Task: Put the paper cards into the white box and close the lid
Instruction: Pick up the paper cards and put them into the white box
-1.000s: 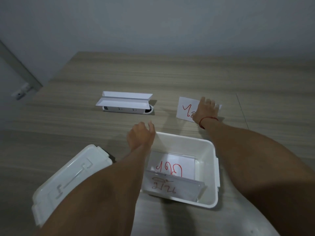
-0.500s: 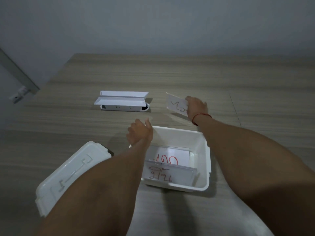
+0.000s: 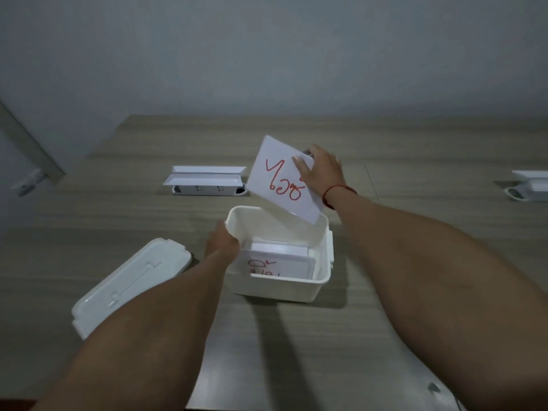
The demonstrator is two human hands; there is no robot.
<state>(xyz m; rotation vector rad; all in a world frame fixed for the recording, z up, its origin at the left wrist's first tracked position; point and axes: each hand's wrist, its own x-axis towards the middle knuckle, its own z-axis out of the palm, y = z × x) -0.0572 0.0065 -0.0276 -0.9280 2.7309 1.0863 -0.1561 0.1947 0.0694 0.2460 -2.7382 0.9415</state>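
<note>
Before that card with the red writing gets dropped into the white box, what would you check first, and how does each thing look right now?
1. Card held firmly: the right hand pinches the card at its upper edge. Ok.
2. Card over the opening: its lower corner hangs above the far right rim of the white box. Ok.
3. Box steadied: the left hand grips its left wall. Ok.
4. Room inside: cards in the box sit below the rim. Ok.
5. Lid ready: the lid lies on the table, left of the box. Ok.
6. More cards left outside: cannot tell.

bare forearms, red string bracelet (image 3: 338, 192)
</note>
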